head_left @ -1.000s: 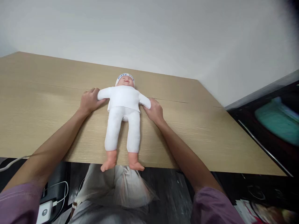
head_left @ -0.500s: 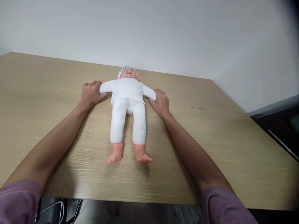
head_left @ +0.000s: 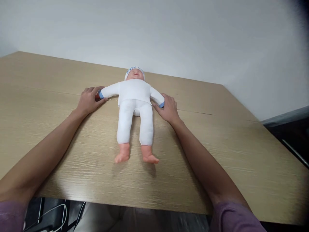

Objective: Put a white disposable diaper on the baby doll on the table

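One white-clad, blue-cuffed doll (head_left: 135,91): at its sides our left hand (head_left: 87,100) and right hand (head_left: 168,109), fingers (head_left: 90,90) loosely curled, hold two arms (head_left: 111,90).

1. Left sleeve (head_left: 12,216): muted purple cloth, short, ending near the elbow.
2. Right sleeve (head_left: 235,217): same purple, softly creased.
3. Left hand (head_left: 88,101), right hand (head_left: 169,109): bare, as are both forearms (head_left: 51,145).
4. Trousers (head_left: 96,217): pale, dim in shadow, cut unclear.
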The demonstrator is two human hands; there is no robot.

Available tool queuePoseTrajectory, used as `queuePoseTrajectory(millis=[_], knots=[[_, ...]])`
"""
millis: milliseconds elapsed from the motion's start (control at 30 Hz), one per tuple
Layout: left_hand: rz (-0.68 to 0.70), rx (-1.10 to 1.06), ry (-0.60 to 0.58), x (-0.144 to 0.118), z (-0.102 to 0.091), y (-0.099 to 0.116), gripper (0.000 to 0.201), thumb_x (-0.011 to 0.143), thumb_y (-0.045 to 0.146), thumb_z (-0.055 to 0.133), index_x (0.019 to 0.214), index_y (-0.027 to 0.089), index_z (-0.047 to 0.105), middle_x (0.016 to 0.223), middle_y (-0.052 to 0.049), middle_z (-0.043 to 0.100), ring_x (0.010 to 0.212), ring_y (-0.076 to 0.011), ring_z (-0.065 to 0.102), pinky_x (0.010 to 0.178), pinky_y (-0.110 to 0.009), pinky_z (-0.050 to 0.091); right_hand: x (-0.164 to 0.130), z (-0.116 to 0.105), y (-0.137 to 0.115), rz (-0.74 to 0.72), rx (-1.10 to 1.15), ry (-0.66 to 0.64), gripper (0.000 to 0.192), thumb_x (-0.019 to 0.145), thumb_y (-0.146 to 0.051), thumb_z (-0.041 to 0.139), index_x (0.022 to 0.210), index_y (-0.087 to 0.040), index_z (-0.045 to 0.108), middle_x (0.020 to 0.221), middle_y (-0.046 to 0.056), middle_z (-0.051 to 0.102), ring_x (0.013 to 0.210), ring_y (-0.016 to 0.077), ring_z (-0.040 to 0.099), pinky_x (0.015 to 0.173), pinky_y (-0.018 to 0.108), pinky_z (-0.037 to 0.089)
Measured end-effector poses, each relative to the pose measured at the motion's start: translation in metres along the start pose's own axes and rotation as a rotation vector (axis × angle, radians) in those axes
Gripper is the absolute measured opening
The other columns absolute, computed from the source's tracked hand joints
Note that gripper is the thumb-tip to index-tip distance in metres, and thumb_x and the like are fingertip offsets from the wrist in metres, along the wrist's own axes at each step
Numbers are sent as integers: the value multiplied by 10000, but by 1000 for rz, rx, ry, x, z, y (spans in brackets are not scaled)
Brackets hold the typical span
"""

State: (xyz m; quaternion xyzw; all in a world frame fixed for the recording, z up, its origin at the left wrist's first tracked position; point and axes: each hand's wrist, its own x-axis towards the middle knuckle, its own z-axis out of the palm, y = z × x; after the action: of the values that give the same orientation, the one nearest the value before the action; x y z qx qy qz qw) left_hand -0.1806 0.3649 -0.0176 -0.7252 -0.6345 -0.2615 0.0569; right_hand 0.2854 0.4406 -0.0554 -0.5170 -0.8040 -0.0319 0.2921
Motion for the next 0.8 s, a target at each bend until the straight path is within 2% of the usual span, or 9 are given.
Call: queuePoseTrajectory(millis=[200, 367, 500, 667, 800], knots=[[-42, 14, 4, 3, 0, -3, 724, 1125, 740, 537, 1675, 278, 634, 1328, -152, 798, 1261, -395, 619, 1140, -518, 409, -11, 0, -3, 46, 43, 54, 666, 1077, -590, 557, 1601, -179, 544, 1513, 234, 689, 1349, 440, 601, 1164, 611, 498], [-84, 47, 0, 7, 3, -1, 668, 1120, 620, 629, 1685, 266, 624, 1351, -169, 795, 1258, -404, 619, 1105, -509, 416, -23, -1, 6, 121, 25, 146, 592, 991, -486, 657, 1480, -153, 654, 1411, 244, 728, 1271, 437, 624, 1125, 603, 512], [-74, 31, -20, 4, 2, -2, 654, 1115, 531, 626, 1713, 269, 591, 1358, -170, 792, 1262, -407, 608, 1110, -517, 419, -19, 0, 14, 161, 31, 174, 532, 979, -426, 656, 1442, -172, 720, 1381, 227, 764, 1245, 421, 635, 1127, 605, 514], [-103, -11, -33, -6, -1, 7, 685, 1088, 439, 572, 1748, 259, 560, 1458, -212, 741, 1334, -444, 579, 1141, -589, 428, -15, -1, 12, 152, 78, 94, 651, 954, -310, 567, 1574, -131, 655, 1473, 248, 731, 1372, 395, 614, 1216, 633, 500], [-170, -55, 55, -32, -14, 37, 728, 1085, 427, 533, 1791, 258, 484, 1692, -237, 566, 1489, -479, 486, 1198, -657, 405, -36, -8, -17, 216, 58, 112, 813, 891, -236, 542, 1691, -98, 516, 1629, 282, 608, 1538, 406, 516, 1286, 694, 440]])
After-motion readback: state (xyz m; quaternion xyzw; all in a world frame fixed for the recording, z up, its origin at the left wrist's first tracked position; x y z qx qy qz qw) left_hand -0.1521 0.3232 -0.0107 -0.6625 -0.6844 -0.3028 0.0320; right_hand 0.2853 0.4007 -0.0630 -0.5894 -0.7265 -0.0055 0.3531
